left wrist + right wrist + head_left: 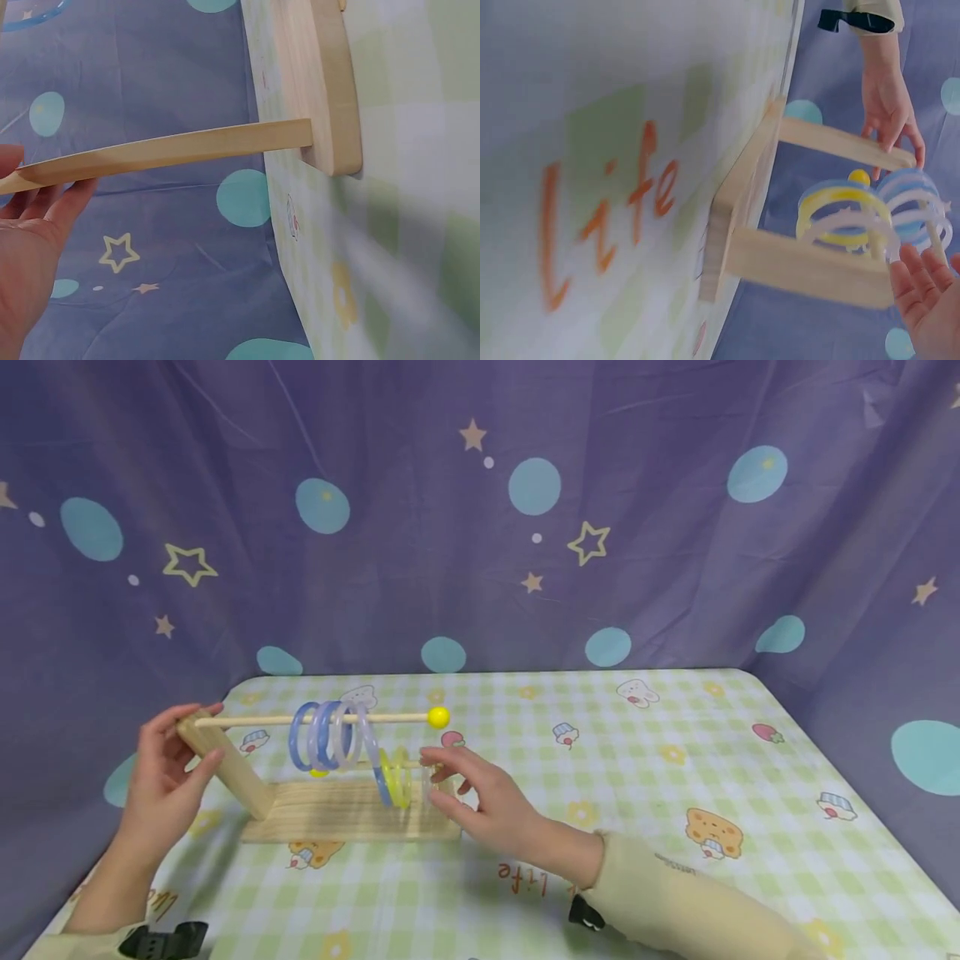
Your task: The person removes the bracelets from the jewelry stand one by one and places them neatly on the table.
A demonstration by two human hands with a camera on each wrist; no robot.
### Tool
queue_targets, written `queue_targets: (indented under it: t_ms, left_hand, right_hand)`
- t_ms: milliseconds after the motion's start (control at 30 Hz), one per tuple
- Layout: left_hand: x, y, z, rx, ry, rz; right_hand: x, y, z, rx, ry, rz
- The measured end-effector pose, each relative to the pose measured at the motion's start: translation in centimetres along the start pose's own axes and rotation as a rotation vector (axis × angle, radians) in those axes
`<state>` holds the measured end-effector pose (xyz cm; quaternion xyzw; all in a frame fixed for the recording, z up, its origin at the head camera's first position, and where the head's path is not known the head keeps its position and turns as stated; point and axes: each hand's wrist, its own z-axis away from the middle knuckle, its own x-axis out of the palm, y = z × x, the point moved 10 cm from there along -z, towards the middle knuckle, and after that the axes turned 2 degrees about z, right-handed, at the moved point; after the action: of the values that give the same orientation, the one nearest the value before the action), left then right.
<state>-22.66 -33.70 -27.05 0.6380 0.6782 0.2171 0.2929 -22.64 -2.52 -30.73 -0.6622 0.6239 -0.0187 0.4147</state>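
Observation:
A wooden ring stand (337, 810) sits on the table, with two uprights and two rods. Blue and pale purple rings (324, 737) hang on the upper rod, which ends in a yellow ball (438, 717). On the lower rod are yellow rings (395, 779), a blue one and a whitish one. My left hand (161, 777) grips the top of the left upright (172, 152), thumb in front and fingers behind. Beside the right upright (810, 266), my right hand (487, 797) has its thumb and fingers apart, fingertips close to the whitish ring (847, 225); contact is unclear.
A green-and-white checked cloth (622, 877) with printed pictures covers the table. Behind it hangs a purple curtain (480, 585) with stars and blue spots. Dark straps (163, 941) sit at both wrists.

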Motion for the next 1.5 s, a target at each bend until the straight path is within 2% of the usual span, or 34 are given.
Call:
queue_targets:
  t_ms: [67,300,400,633,700,967,1200,1367,1500]
  left_hand:
    - [0.1,0.0,0.1,0.012,-0.010,0.009]
    - [0.1,-0.4,0.3,-0.021,-0.034,-0.061]
    - [0.2,-0.5,0.3,-0.009,-0.038,-0.049]
    - [0.3,-0.5,0.1,-0.002,-0.035,-0.098]
    - [0.2,-0.5,0.1,-0.007,-0.035,-0.079]
    - [0.2,-0.5,0.2,-0.026,-0.036,-0.080]
    - [0.3,-0.5,0.2,-0.017,-0.025,-0.069]
    - [0.2,-0.6,0.3,-0.024,-0.013,-0.060]
    - [0.1,-0.5,0.2,-0.039,-0.018,-0.099]
  right_hand:
    - [0.7,-0.2,-0.4,0.015,-0.017,-0.012]
    - [2.7,-0.5,-2.1,0.089,-0.060,-0.067]
    - [3.2,-0.3,-2.8,0.128,-0.053,-0.094]
    - [3.7,0.8,-4.3,0.217,-0.008,-0.156]
    - [3.9,0.9,-4.6,0.233,0.004,-0.181]
    - [4.8,0.9,-5.2,0.226,0.018,-0.278]
    - [4.8,0.7,-5.0,0.226,0.043,-0.255]
    - [4.5,0.8,-5.1,0.209,0.074,-0.281]
    - [4.2,0.8,-5.2,0.236,0.085,-0.286]
